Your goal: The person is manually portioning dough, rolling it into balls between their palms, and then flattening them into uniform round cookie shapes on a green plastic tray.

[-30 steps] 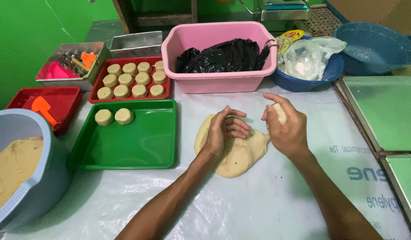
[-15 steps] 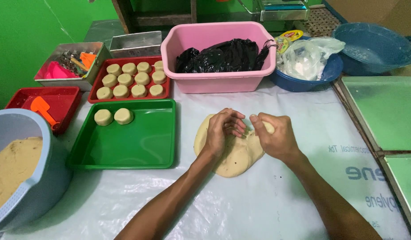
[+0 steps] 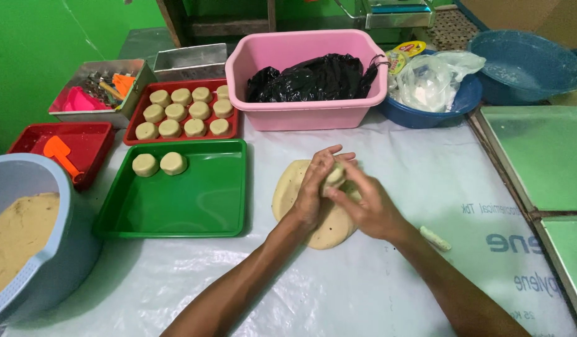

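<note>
Your right hand [image 3: 369, 209] has closed in from the right to meet your left hand [image 3: 318, 184], both now cupped around a small pale dough lump [image 3: 334, 175] above the flattened dough slab [image 3: 287, 187], so shaping has begun.

Person's arms and hands, seen from above

Left hand [image 3: 314, 187] and right hand [image 3: 366, 206]: bare, no gloves, rings, watch or bracelets; both forearms uncovered, no sleeves in view.
</note>
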